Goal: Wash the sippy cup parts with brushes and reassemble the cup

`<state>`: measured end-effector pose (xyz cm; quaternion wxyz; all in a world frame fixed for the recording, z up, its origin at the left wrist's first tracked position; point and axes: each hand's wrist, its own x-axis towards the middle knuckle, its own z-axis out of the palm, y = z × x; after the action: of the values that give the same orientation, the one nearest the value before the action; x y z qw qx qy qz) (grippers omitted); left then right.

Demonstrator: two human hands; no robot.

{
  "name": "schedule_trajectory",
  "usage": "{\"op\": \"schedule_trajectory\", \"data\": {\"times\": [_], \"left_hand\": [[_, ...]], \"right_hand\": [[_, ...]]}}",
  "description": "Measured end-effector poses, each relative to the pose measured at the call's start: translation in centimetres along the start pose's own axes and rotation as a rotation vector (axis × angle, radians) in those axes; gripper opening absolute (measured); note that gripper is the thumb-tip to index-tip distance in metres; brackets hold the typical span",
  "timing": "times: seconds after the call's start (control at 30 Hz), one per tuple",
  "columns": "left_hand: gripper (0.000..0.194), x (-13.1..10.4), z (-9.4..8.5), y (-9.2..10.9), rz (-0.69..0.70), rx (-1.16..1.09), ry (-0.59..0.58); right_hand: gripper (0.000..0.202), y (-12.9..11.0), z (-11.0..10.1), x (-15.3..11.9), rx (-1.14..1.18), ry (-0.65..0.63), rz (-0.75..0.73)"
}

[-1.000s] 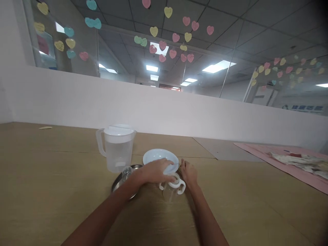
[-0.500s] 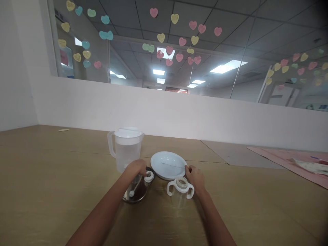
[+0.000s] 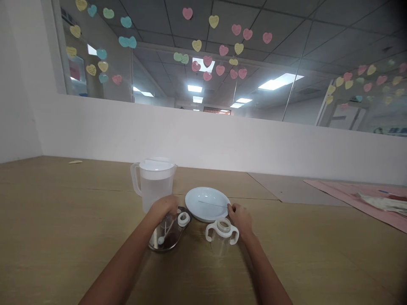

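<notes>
head view, looking forward and down across a wooden table [image 3: 63, 220]. the left hand [image 3: 163, 207] rests over the far end of a small metal tray [image 3: 165, 239], fingers curled downward; whether it grips anything there cannot be told. on the tray lie a white ring-shaped lid [image 3: 183, 219], just beside the left hand, and a thin stick with a white tip [image 3: 163, 238], the tip pointing toward the camera. the right hand [image 3: 241, 217] lies loosely curled on the table, touching or nearly touching the right handle of a clear two-handled cup [image 3: 221, 236]; its fingertips sit at the near edge of a white plate [image 3: 207, 203], and no firm hold on either is visible. the cup stands upright with its mouth uncovered, near the middle of the table, just right of the tray and just in front of the plate. a translucent lidded pitcher [image 3: 154, 183] with a water-like fill stands behind the tray, its handle to the left, close to the left hand. to the far right a pink mat [image 3: 359, 197] carries some papers. behind the table runs a white partition wall [image 3: 222, 144], topped by glass panes stuck with heart-shaped notes [image 3: 219, 70].
</notes>
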<state>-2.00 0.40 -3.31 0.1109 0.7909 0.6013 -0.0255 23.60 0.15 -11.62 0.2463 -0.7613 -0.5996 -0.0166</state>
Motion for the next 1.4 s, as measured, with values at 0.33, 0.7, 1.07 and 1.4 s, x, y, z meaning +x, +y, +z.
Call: {"op": "schedule_trajectory", "data": {"times": [0.33, 0.7, 1.07, 1.4], "left_hand": [[0.041, -4.1, -4.0, 1.0, 0.297, -0.178, 0.251], [0.053, 1.9, -1.0, 3.8, 0.475, -0.687, 0.742], [0.052, 5.3, 3.5, 5.3, 0.554, -0.499, 0.642], [0.051, 4.9, 3.2, 6.0, 0.562, -0.419, 0.607]], "right_hand": [[0.041, -0.2, -0.4, 0.1, 0.157, 0.252, -0.079], [0.048, 1.3, -1.1, 1.3, 0.954, 0.525, 0.087], [0.041, 1.2, -0.9, 2.4, 1.675, 0.466, 0.221], [0.04, 2.5, 0.2, 3.0, 1.604, 0.586, 0.333]]}}
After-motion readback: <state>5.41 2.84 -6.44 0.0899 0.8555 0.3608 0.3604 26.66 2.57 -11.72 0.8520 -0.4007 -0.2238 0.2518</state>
